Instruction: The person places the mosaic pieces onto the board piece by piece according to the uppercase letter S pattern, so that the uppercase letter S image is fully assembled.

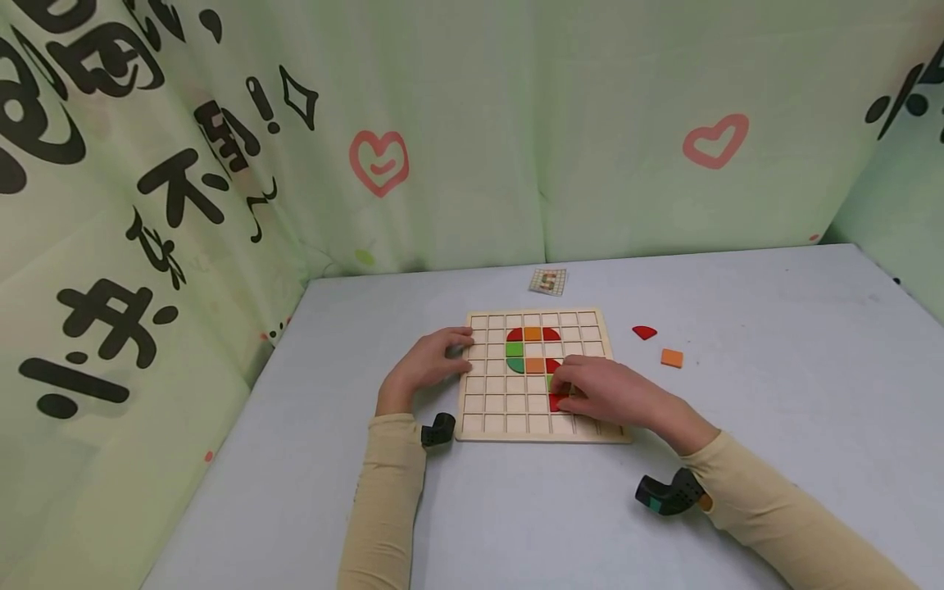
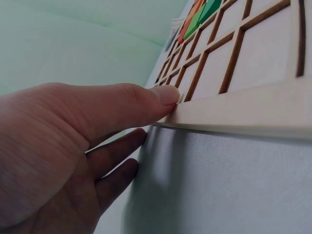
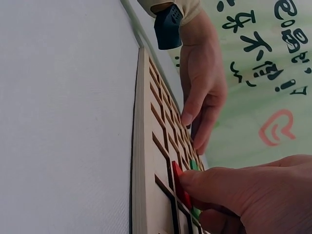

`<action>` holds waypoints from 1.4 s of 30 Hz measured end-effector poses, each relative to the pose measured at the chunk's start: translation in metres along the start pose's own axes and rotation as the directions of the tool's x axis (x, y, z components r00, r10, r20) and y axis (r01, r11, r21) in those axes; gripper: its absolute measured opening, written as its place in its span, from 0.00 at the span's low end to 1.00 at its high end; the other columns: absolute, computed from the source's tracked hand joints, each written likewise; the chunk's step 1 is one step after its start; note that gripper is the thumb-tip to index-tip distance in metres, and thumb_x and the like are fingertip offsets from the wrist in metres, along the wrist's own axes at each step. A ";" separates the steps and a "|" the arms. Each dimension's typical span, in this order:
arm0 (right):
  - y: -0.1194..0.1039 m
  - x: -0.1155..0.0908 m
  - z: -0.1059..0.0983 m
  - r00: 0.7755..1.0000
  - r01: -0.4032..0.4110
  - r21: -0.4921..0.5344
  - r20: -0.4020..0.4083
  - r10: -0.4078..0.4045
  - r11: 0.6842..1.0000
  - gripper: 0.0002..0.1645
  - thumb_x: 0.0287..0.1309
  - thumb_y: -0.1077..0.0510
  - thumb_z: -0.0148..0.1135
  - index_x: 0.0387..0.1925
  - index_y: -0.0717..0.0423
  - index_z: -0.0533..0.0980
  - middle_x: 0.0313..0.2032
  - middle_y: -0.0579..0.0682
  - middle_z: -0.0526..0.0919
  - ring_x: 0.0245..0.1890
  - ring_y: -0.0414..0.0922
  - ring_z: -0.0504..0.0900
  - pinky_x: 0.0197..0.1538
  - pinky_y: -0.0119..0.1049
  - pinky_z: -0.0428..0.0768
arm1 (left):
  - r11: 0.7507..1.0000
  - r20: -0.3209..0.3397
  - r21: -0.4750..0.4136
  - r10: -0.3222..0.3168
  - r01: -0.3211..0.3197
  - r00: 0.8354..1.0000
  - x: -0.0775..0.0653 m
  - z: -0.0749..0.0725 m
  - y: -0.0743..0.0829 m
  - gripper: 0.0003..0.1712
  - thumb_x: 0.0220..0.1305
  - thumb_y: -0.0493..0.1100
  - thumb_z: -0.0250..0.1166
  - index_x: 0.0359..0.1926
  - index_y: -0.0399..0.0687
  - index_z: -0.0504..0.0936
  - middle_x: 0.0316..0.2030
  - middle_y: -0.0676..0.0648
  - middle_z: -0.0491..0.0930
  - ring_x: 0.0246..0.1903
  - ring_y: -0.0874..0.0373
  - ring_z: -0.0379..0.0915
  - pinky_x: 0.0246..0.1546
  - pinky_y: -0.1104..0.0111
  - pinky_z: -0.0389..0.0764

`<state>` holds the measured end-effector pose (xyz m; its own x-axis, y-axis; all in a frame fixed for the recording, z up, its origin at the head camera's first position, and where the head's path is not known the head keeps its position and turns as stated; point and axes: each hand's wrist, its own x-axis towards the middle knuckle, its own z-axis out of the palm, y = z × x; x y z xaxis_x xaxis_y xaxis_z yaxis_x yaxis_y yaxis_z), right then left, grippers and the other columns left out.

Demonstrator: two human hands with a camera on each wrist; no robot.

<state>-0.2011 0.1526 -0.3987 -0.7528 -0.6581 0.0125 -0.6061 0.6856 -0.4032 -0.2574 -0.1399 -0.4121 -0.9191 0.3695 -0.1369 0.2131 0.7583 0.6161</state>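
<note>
A square wooden grid board lies on the table, with red, orange and green tiles set in its cells. My left hand is at the board's left edge. In the left wrist view its straight thumb touches the rim, and the other fingers reach past it, loosely bent. Over the lower right of the pattern, my right hand pinches a red tile at its cell, thumb on the tile's edge. The right index fingertip is hidden in the right wrist view. A green tile shows just beyond.
To the right of the board lie a red quarter-round tile and an orange square tile. A small pattern card lies behind the board. Green printed curtains close off the back and sides of the white table.
</note>
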 end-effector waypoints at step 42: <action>0.118 -0.061 -0.058 0.887 -0.456 0.125 -0.015 0.462 0.881 0.33 0.61 0.45 0.68 0.56 0.68 0.76 0.48 0.61 0.82 0.47 0.55 0.78 0.49 0.50 0.78 | 1.000 0.000 -0.013 0.003 -0.003 1.000 -0.001 0.000 0.000 0.27 0.66 0.40 0.65 0.66 0.39 0.76 0.72 0.47 0.67 0.76 0.49 0.55 0.76 0.57 0.60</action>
<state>-0.2417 0.2916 -0.3939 -0.9513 -0.2626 -0.1611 -0.1584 0.8655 -0.4752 -0.2563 -0.1406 -0.4115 -0.9183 0.3722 -0.1348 0.2121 0.7501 0.6264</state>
